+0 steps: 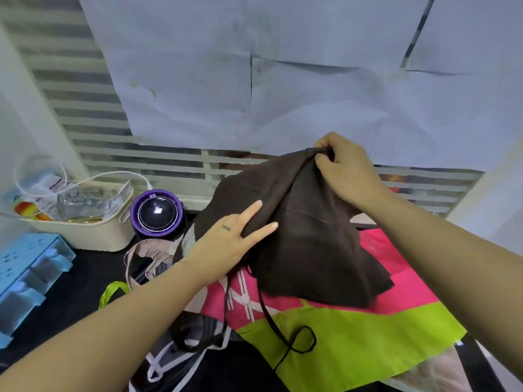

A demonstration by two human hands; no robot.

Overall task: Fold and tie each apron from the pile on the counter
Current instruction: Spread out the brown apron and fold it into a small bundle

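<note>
The brown apron (305, 227) hangs lifted above the pile, its lower edge draping onto a pink and green apron (353, 343) that lies spread over the black counter (70, 278). The right hand (348, 171) pinches the top edge of the cloth, thumb and fingers curled round a gathered bunch, and carries most of the weight. The left hand (226, 241) lies against the side of the cloth with straight fingers, a ridge of fabric running between the first two; the thumb is hidden, so I cannot tell whether it grips from behind. The step in hand looks like finding the edges and shaking the apron out before the first fold. To do it well, the left hand should slide along the hem to a true corner and take hold there, so that both hands hold matching points and the cloth hangs flat, not bunched. The thin dark strap (283, 335) dangles in a loop over the green panel and seems to cross other ties in the pile, so lifting slowly and freeing it first would likely avoid dragging the neighbouring aprons along. Laying the apron down on the flat pink and green one, clear of the cream basket (93, 236), would probably give a smooth surface for folding.
</note>
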